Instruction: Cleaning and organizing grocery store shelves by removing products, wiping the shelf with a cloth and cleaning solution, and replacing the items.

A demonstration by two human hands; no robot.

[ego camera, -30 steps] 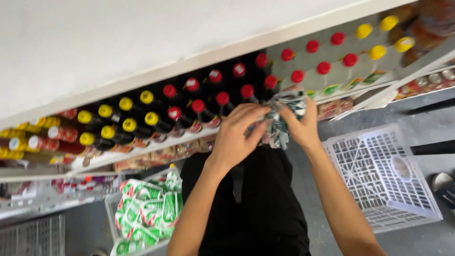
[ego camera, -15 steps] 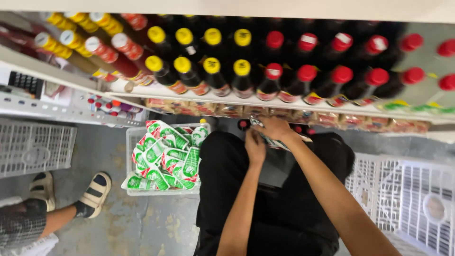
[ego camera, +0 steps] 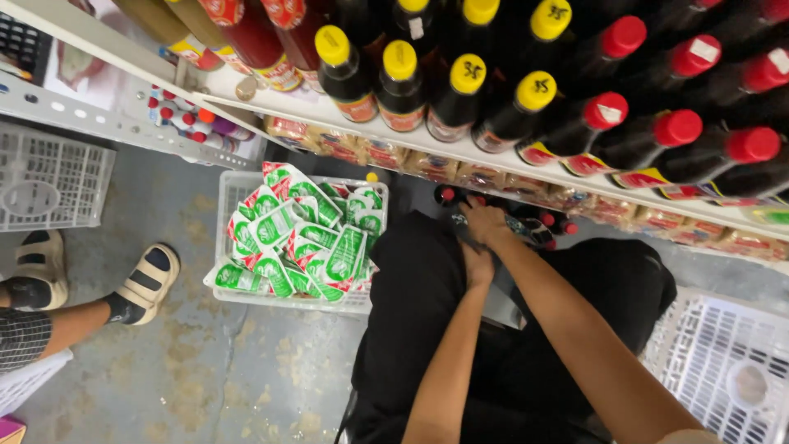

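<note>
Bottles [ego camera: 526,224] with red and dark caps stand low on the bottom shelf, under the shelf edge [ego camera: 493,160], and the person's two hands meet right among them. They lie straight ahead of the hands and slightly to the right, upright as far as can be seen, so their long axes run away from the camera. The right hand [ego camera: 486,224] is the nearer one: it reaches farthest forward, its fingers curled down over a dark, glossy thing at the row's front, though whether that is a bottle or a wrapper is too blurred to tell. The left hand [ego camera: 478,265] sits just behind and below, touching the right wrist area; its grip is hidden, so how far it is open cannot be told. Both forearms run up from the lower edge across black trousers [ego camera: 411,312]. Left of the knees a white basket [ego camera: 234,185] holds green-and-white packets [ego camera: 300,242]. Another person's sandalled feet [ego camera: 144,284] stand further left on the floor.
</note>
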